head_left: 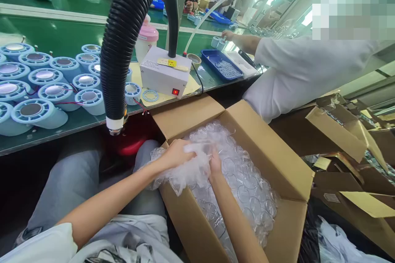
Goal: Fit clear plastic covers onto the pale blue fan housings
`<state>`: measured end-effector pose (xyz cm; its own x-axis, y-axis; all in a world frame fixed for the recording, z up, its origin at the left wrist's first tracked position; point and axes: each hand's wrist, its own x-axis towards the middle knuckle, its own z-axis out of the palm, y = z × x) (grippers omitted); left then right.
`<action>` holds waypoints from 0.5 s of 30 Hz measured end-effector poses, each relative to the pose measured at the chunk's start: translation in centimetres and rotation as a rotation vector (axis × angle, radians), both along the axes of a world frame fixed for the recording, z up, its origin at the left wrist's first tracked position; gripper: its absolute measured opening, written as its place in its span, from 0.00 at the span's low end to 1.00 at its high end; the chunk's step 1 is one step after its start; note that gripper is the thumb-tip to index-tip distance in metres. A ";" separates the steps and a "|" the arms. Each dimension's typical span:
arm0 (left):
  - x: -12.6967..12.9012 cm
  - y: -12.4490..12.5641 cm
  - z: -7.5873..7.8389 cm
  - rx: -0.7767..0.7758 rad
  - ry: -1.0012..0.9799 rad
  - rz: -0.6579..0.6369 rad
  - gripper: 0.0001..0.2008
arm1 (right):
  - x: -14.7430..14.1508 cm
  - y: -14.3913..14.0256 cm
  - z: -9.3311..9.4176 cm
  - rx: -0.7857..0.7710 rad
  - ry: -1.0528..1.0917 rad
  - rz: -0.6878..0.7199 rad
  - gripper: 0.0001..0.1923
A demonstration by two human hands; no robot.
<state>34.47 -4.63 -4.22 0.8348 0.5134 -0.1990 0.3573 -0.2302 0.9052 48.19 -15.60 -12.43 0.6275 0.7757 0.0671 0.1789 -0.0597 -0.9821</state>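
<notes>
Clear bubble wrap (pixel 247 181) fills the open cardboard box (pixel 286 172) at centre frame, by the person's knees. Left hand (pixel 177 154) closed on a bunched wad of the wrap (pixel 191 170) at the box's near-left corner; right hand (pixel 215 163) pressed into the same wad, fingers curled, grip partly hidden. Green table (pixel 61 28) upper left carries pale blue round housings (pixel 40 111), a white control box (pixel 165 74) and a black ribbed hose (pixel 123 37). A co-worker's hand (pixel 228 35) reaches across the table, upper centre.
</notes>
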 end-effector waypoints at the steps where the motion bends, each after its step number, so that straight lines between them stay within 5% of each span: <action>1: -0.4 -0.1 0.2 0.014 -0.013 0.007 0.07 | 0.4 0.5 0.0 -0.049 -0.072 -0.008 0.30; 5: -1.8 -0.2 1.2 0.063 -0.056 0.024 0.03 | 2.3 2.8 0.2 -0.255 -0.390 0.061 0.15; 9: -2.5 0.6 1.9 0.008 -0.038 -0.017 0.02 | 2.5 5.1 -0.1 -0.430 -0.610 0.179 0.16; 15: -2.2 2.4 1.6 -0.162 -0.069 -0.070 0.05 | 2.3 5.6 -0.6 -0.452 -0.700 0.166 0.05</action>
<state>32.29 -2.18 -2.63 0.8821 0.4189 -0.2152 0.2809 -0.1012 0.9544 50.54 -10.04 -13.07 0.4323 0.8998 0.0591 0.7776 -0.3388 -0.5297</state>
